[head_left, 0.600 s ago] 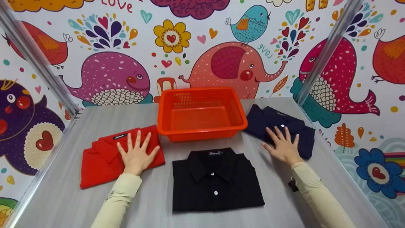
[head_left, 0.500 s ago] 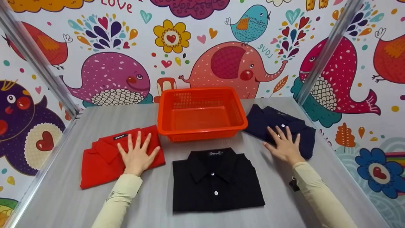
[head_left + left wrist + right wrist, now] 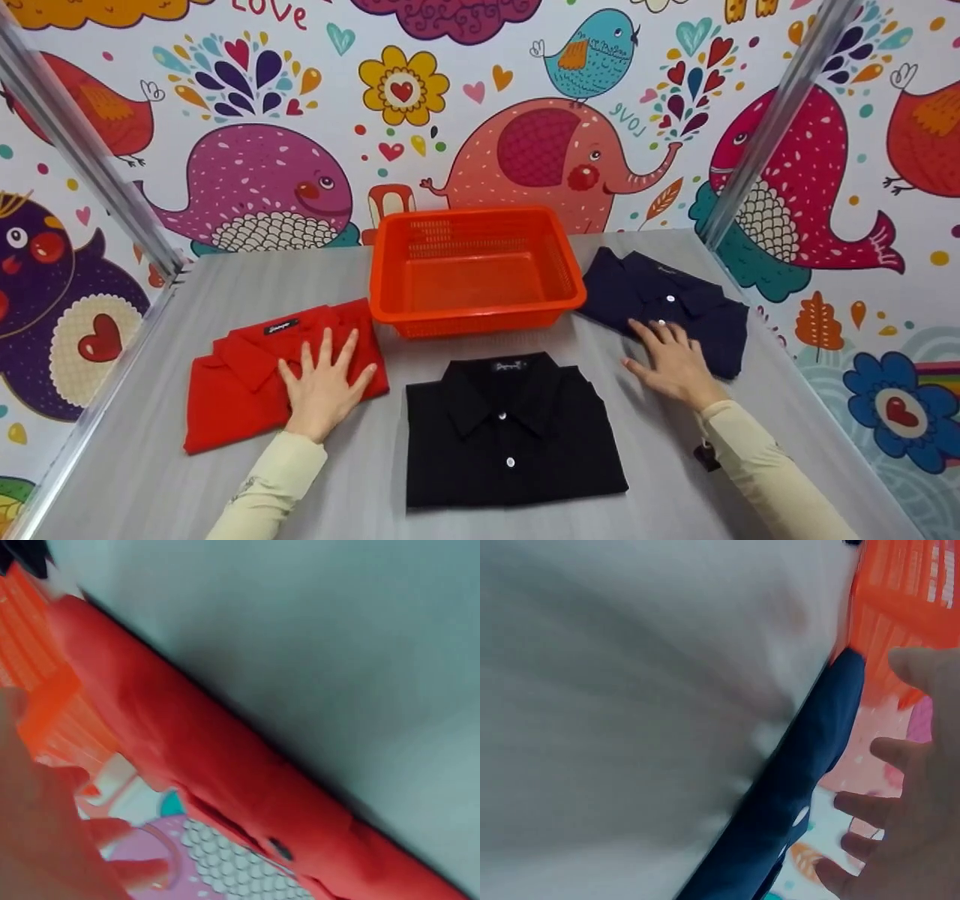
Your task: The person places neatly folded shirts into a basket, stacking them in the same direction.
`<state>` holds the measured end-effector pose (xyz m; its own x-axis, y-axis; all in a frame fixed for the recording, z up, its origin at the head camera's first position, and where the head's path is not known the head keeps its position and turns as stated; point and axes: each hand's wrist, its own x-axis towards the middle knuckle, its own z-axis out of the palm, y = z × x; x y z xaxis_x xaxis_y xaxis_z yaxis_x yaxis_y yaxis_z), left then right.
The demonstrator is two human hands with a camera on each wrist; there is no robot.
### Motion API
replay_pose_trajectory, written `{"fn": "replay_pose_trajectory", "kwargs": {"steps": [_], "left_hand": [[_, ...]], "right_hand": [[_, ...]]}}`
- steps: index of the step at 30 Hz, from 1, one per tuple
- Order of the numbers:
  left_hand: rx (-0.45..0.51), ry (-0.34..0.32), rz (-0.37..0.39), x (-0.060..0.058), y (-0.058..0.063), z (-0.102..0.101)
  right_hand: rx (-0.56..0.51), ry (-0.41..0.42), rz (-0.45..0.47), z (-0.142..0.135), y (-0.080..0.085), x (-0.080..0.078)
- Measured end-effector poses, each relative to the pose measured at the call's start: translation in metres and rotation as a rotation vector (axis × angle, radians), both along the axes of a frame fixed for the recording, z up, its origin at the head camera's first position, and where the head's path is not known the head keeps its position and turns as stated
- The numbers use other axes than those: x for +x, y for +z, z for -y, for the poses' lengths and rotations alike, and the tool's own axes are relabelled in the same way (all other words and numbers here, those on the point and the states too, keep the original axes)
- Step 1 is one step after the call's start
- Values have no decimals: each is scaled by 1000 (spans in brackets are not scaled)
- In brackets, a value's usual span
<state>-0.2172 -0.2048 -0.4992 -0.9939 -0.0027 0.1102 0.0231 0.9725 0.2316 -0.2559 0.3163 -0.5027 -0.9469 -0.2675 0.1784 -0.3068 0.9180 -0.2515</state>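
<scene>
My left hand (image 3: pixel 324 390), fingers spread, is over the lower right part of a folded red shirt (image 3: pixel 232 390) in the head view. The left wrist view shows the hand raised off the red shirt (image 3: pixel 202 742), with a gap below it. On the right, my right hand (image 3: pixel 675 367) hangs over the near edge of a folded navy shirt (image 3: pixel 705 300); its fingers are slightly bent. A gap also separates that hand from the navy shirt (image 3: pixel 780 787) in the right wrist view. Between the hands lies a folded black shirt (image 3: pixel 510 442), collar away from me.
An orange plastic basket (image 3: pixel 476 311) with nothing in it stands at the back middle of the grey table (image 3: pixel 330 502), between the red and navy shirts. Walls printed with cartoon animals (image 3: pixel 270 172) rise behind and at both sides, with metal posts at the corners.
Both hands have drawn back a little toward me, and the right fingers have bent slightly. The three shirts and the basket have stayed in place; the head view has shifted slightly.
</scene>
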Motion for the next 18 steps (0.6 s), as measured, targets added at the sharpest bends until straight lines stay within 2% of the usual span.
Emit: {"fn": "replay_pose_trajectory", "kwargs": {"steps": [2, 5, 7, 11, 15, 18], "left_hand": [[-7, -16, -59, 8, 0, -8], [-38, -60, -159, 22, -3, -21], [-26, -96, -182, 30, -4, -31], [93, -161, -110, 42, -4, -50], [221, -227, 7, 48, 0, -64], [305, -249, 116, 50, 2, -70]], "right_hand": [[-5, 41, 7, 6, 2, 7], [-38, 107, 68, 19, 5, 19], [-67, 141, 120, 28, 6, 27], [-104, 163, 206, 46, 8, 38], [-148, 150, 262, 58, 7, 44], [-198, 155, 299, 63, 4, 46]]}}
